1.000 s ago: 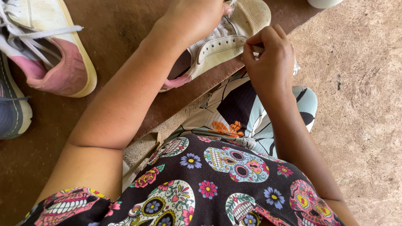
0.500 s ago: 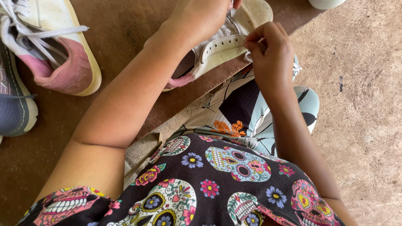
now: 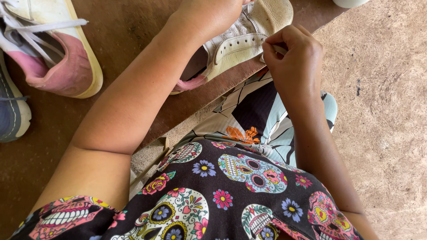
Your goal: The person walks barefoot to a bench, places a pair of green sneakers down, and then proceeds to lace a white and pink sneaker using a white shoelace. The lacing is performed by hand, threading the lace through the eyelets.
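left hand clamped over the top of the cream sneaker, steadying it on the brown table close to the table's edge; exact finger grip runs off the top of the frame. right hand curled shut, pinching a white lace end just beside the shoe's side, up by the eyelets. progress, as a judgement: lacing looks mid-way at best, since the lace is in the fingers and not tied, and the tongue area is hidden under the left hand so can't tell how many eyelets are threaded. pink heel lining of the shoe pokes out below the left wrist. second sneaker, cream with pink heel, sits well apart at the left with loose laces, untouched. a grey shoe at the far left edge. person's patterned lap below, bare floor at right.
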